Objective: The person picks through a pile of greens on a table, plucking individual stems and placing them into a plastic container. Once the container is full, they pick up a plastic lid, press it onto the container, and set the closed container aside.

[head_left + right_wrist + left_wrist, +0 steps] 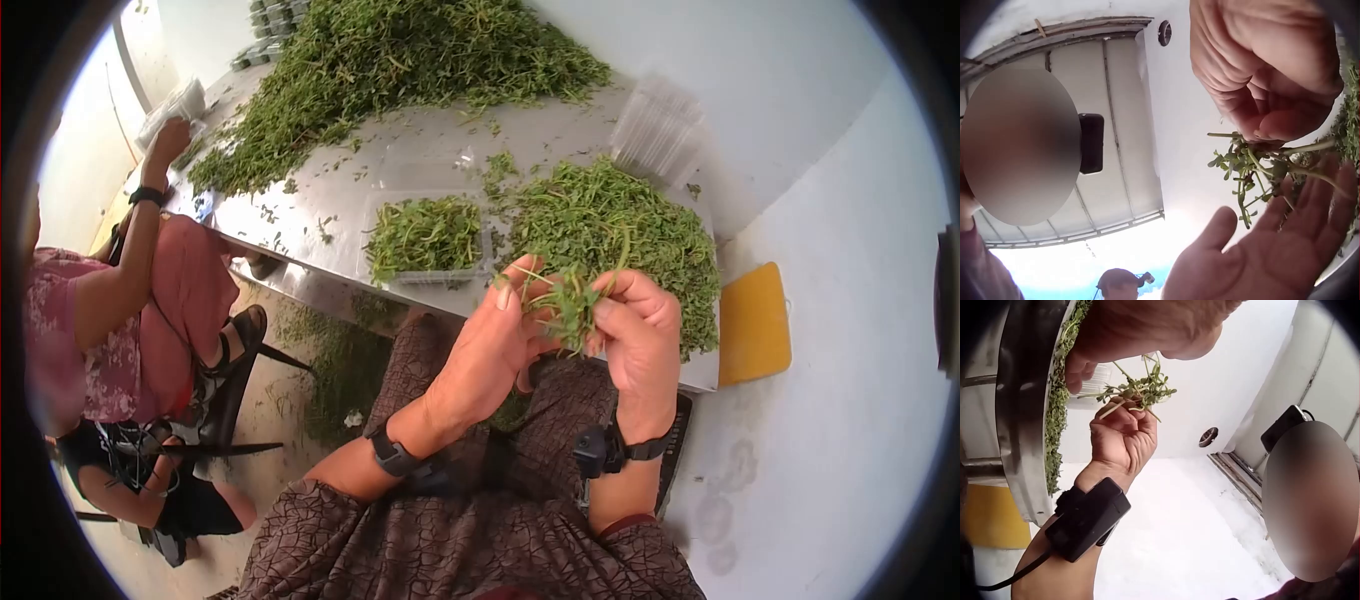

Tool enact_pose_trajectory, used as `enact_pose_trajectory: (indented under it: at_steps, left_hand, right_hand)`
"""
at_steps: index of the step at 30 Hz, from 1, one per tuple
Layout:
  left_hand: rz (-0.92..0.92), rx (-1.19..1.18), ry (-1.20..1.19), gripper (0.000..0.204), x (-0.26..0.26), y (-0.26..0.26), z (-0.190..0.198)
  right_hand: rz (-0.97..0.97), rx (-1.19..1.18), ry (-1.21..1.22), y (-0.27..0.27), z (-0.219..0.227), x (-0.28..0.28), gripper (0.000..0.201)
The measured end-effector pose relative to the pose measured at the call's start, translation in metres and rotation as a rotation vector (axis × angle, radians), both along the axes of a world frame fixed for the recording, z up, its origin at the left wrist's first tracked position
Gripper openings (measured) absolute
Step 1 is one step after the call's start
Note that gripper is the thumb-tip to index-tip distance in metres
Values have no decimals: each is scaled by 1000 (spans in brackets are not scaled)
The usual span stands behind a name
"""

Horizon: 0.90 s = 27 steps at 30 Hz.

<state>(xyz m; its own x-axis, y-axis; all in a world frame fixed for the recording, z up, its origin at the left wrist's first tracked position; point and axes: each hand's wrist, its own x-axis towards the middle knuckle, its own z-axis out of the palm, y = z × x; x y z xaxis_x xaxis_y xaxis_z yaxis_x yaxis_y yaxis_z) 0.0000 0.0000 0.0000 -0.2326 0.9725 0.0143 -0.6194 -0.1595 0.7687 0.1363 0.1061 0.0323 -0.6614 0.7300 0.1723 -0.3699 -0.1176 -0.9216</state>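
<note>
Both hands meet just in front of the steel table's (310, 215) near edge, around a small bunch of green herb sprigs (568, 300). My right hand (605, 300) curls its fingers round the stems and pinches them, as the left wrist view shows around the sprigs (1138, 392). My left hand (520, 290) lies against the bunch with palm open and fingers straight, plain in the right wrist view (1272, 256) beneath the sprigs (1247, 165). Both wrists carry black strapped devices.
A clear plastic tray (425, 240) of picked greens sits on the table beside a heap of loose greens (620, 225). A larger heap (400, 60) lies farther back, with stacked clear trays (655, 125). A yellow board (753, 322) lies right. Another person (120, 290) sits left.
</note>
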Motion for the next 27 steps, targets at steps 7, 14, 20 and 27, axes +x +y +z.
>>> enact_pose_trajectory:
  at_steps: [7, 14, 20, 27]
  left_hand:
    - [57, 49, 7, 56, 2, -13, 2]
    - [63, 26, 37, 36, 0, -22, -9]
    - [108, 39, 66, 29, -5, -25, -12]
    - [166, -43, 106, 24, -12, -30, -17]
  right_hand:
    - [-147, 85, -308, -43, -2, -22, 10]
    - [-439, 594, -382, -68, -15, -40, 15]
    - [-387, 697, -427, -76, -21, -42, 20]
    - [-378, 801, -454, -82, -24, -41, 24]
